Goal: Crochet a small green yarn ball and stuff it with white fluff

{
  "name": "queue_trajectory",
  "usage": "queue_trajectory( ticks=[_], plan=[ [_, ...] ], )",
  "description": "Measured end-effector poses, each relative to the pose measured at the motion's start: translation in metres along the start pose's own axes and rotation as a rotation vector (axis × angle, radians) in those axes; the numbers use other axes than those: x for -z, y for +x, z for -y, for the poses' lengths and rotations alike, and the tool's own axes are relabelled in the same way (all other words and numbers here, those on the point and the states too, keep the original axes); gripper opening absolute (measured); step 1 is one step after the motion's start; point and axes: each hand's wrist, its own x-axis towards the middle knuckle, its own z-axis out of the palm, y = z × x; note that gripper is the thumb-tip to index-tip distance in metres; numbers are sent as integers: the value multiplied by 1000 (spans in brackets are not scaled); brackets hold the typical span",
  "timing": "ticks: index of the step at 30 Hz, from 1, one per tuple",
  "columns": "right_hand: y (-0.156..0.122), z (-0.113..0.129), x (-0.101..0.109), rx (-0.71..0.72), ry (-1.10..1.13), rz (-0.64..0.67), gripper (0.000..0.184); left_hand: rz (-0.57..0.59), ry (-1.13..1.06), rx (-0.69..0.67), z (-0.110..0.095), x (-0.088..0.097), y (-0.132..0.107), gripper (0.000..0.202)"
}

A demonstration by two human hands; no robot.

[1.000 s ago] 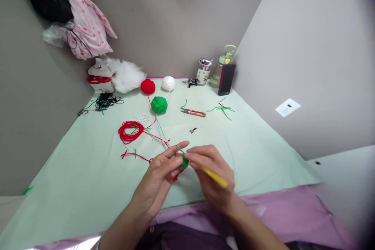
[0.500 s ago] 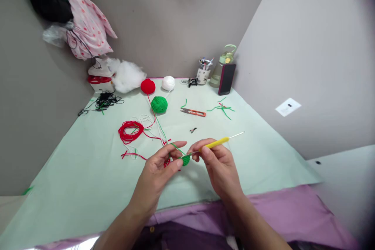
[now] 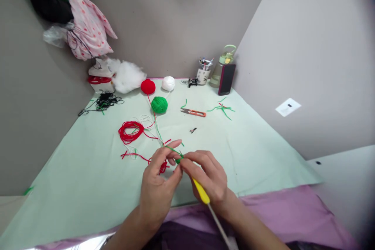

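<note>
My left hand [image 3: 159,179] pinches a small green crochet piece [image 3: 178,160] between thumb and fingers, most of it hidden by the fingertips. Over its raised index finger runs a green yarn strand. My right hand [image 3: 209,175] is closed around a crochet hook [image 3: 201,192] with a yellow grip; the hook's back end points down toward my lap. Its working tip is at the green piece, where the two hands meet. Beneath the left fingers lies some tangled red yarn [image 3: 163,167]. The green yarn ball [image 3: 159,104] sits farther back on the table.
Red [image 3: 148,86] and white yarn balls [image 3: 168,83] stand at the back, beside white stuffing [image 3: 129,77]. Thread snips [image 3: 193,112] and green yarn scraps [image 3: 224,108] lie ahead. A coiled red yarn [image 3: 131,132] is at left. A phone [image 3: 227,79] leans against a bottle [image 3: 216,74].
My right hand has swung the hook from pointing up and right to pointing down toward my lap. The left fingers have closed in, covering more of the green piece.
</note>
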Motion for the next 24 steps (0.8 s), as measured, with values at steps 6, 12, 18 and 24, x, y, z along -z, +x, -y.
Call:
queue_trajectory(
  ticks=[6,12,18,24],
  plan=[
    [2,3,5,-293,275,-128,31,255,-523,428,0,8,10,53],
    [11,-3,2,-578,714,-189,17,244,-407,328,-6,8,7,45],
    [3,1,-2,-340,344,-115,29,170,-348,268,0,1,4,46],
    [5,-1,4,-358,372,-170,28,240,-569,459,3,7,14,40]
  ],
)
